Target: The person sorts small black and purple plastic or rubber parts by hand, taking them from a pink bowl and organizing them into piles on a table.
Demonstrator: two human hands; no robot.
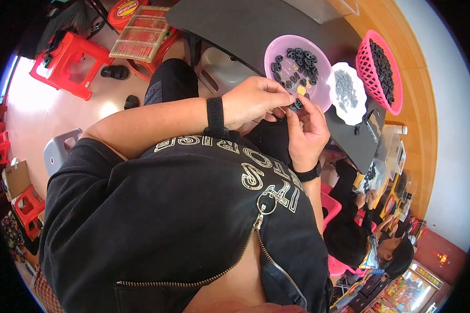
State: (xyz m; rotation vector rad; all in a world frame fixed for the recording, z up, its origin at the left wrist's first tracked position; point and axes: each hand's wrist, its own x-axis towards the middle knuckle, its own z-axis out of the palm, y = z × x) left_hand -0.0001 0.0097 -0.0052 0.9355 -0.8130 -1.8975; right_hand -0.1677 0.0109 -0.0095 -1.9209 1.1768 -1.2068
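My left hand [255, 100], with a black band on its wrist, reaches across from the left with its fingers pinched together. Its fingertips meet those of my right hand [309, 136] at a small black plastic piece with holes [296, 105]. Thumb and forefinger of my right hand grip this piece; whether my left fingers hold something smaller against it cannot be made out. Just beyond both hands stands a pink basin [273, 48] with several similar black pieces and some small yellow bits inside. Beside it, a white scalloped dish [341, 67] holds many tiny grey metallic parts.
A pink lattice basket [364, 65] full of small black parts stands right of the dish on the dark table [230, 23]. Another person [350, 235] in black works at the right. Red stools [70, 65] and a bamboo rack [139, 34] are at the far left.
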